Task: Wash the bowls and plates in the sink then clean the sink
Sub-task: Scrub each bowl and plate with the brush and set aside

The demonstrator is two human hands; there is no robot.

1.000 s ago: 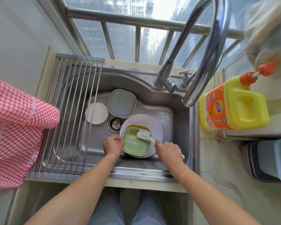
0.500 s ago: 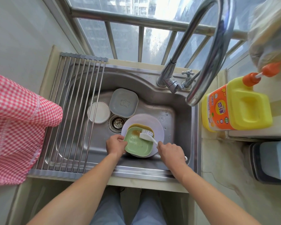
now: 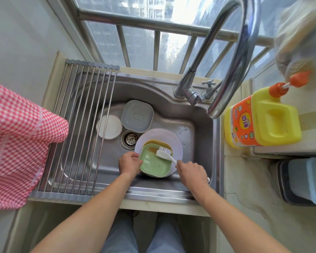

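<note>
In the steel sink (image 3: 199, 136) a green square plate (image 3: 153, 164) lies on a yellow one (image 3: 156, 143), both stacked on a pale round plate (image 3: 173, 141). My left hand (image 3: 129, 164) grips the green plate's left edge. My right hand (image 3: 192, 173) holds the handle of a white dish brush (image 3: 164, 152), whose bristles rest at the green plate's far right corner. A grey square plate (image 3: 137, 116) and a small white round dish (image 3: 109, 126) lie at the back of the basin, beside the drain (image 3: 130, 138).
A roll-up drying rack (image 3: 80, 128) covers the sink's left part. A red checked cloth (image 3: 16, 143) hangs at the left. The curved tap (image 3: 232, 57) arches over the right side. A yellow detergent bottle (image 3: 263, 119) stands on the right counter, with a blue-grey bin (image 3: 303, 181) below it.
The brush head has shifted slightly on the green plate, from its far middle toward the right corner. My left hand keeps its hold on the plate's edge.
</note>
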